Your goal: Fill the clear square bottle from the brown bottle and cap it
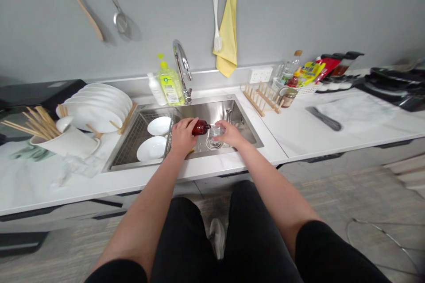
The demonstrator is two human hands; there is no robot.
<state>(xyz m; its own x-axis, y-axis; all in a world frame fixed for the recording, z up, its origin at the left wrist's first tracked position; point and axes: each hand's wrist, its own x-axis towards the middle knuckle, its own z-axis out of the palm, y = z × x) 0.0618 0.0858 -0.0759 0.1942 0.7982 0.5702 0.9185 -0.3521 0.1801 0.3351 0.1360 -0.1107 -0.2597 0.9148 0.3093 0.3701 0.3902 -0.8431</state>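
Note:
Over the steel sink (255, 135), my left hand (183, 136) is closed round a dark red-brown bottle (200, 128). The bottle lies on its side with its neck pointing right. My right hand (229, 133) grips a small clear glass (217, 131), its mouth close to the bottle's neck. Whether bottle and glass touch, I cannot tell. Below the glass shows the sink drain (214, 144). Just left of my left hand is a wire basket (128, 137) set in the sink, holding a white bowl (152, 149) and a white plate (160, 125).
A chrome faucet (181, 59) rises behind the sink beside a green soap bottle (170, 84). White plates (99, 106) stand in a rack on the left, near a holder (68, 141) of chopsticks. On the right are a wooden rack (262, 99) and a jar (288, 97).

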